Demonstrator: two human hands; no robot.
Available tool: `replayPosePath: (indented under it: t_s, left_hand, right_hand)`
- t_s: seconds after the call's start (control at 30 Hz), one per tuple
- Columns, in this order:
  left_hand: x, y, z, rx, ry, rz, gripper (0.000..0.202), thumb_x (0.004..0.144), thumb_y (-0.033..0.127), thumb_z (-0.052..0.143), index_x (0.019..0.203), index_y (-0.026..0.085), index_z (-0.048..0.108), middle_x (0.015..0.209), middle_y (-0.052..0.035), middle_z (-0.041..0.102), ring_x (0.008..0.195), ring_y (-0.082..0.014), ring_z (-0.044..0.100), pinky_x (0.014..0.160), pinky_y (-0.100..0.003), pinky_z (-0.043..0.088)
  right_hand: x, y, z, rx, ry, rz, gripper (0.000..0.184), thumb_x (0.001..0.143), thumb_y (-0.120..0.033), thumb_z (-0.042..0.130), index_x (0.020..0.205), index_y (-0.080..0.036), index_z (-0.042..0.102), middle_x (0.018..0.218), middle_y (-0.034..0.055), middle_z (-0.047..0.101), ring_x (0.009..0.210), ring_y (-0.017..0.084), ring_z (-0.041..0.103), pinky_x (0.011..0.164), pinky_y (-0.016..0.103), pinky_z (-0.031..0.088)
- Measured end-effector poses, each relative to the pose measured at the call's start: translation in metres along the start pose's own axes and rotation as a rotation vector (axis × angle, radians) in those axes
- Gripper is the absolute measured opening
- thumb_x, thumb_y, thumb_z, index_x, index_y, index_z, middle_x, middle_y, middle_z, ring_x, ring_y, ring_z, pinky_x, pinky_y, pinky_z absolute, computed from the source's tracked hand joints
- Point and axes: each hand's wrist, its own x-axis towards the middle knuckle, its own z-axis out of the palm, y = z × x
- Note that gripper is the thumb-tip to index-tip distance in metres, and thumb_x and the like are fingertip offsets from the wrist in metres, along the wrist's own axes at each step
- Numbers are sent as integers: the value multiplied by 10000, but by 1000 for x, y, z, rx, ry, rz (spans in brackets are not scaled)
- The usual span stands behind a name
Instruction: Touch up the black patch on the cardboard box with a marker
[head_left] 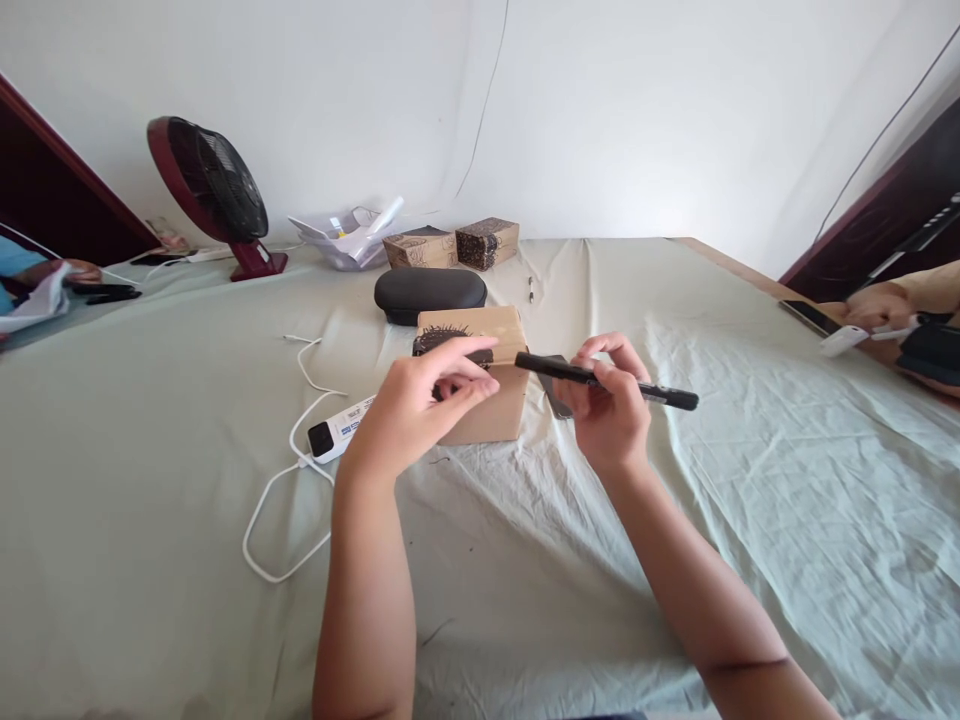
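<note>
right hand [609, 408]: mine, just right of frame center, pinching a black pen [606, 380] that lies level, tip toward the box
left hand [420, 402]: fingers curled, loosely closed at the box [480, 372] front; I can't tell if it grips anything
box: cardboard, center, dark drawing on top
doing it well: I'd steady the box, short light strokes
around: white cable [281, 490] lower left, black case [430, 293] behind, fan [214, 195] upper left
</note>
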Motion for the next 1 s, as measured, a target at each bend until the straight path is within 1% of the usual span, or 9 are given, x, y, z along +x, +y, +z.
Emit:
replayPosePath:
  t_s: [0.1,0.2,0.33,0.4,0.6,0.7,0.8,0.9,1.0]
  left_hand:
    - [1,-10,-9,83,194,5,258,968,329,774,1223,291,795,962,8,818,850,-165,714,775,-312,527]
    - [1,-19,-18,208,271,0,164,945,258,760,1102,283,802,957,9,773,850,-168,655,765,-317,506]
    - [1,-29,-26,376,200,-37,75,941,262,765,1008,287,789,1047,5,735,931,-189,645,771,-325,502]
    - [1,-33,-28,414,147,-61,39,945,279,767,980,290,781,1082,9,723,1000,-204,659,834,-341,512]
    - [0,-37,-31,472,65,-95,84,939,276,746,1022,284,749,1140,-19,656,1150,-268,646,1002,-434,529]
    - [0,-39,-31,488,83,-85,54,939,302,737,984,273,735,1127,-41,657,1205,-316,626,1002,-480,533]
    - [2,-43,-32,441,80,-72,52,947,313,702,957,264,716,1123,-49,660,1103,-300,663,961,-477,552]
    - [3,-50,-35,382,76,-41,55,964,293,650,963,254,689,1121,-48,668,991,-253,688,940,-449,567]
    - [1,-57,-42,325,118,15,62,965,273,645,912,244,658,1016,-35,670,964,-224,676,933,-398,587]
  right_hand:
    - [13,4,-9,-107,93,1,88,909,-275,674,887,-266,589,537,-92,473,476,108,344,504,248,256]
    - [23,18,-22,-257,83,59,99,899,-294,721,963,-255,657,654,-65,559,536,103,428,523,247,307]
    - [28,61,-39,-405,-17,291,421,883,-471,726,1224,-228,685,702,-50,577,602,141,525,591,278,437]
    - [25,88,-45,-590,-84,396,548,934,-546,584,1363,-210,639,750,-26,598,662,177,584,629,301,495]
    - [6,145,-56,-894,-122,445,335,874,-357,555,1092,-189,745,1024,83,620,928,260,628,982,452,560]
    - [2,151,-60,-1012,-178,452,332,860,-304,581,1111,-189,767,1201,158,621,1181,351,591,1111,516,503]
    - [4,148,-61,-1092,-260,451,463,816,-278,639,1251,-183,767,1416,215,590,1408,449,453,1211,614,395]
    - [9,138,-62,-1105,-385,438,726,752,-263,669,1475,-209,671,1585,193,547,1512,485,355,1261,701,280]
    - [14,125,-66,-1053,-530,405,959,723,-278,696,1660,-235,497,1656,157,534,1560,442,378,1289,664,287]
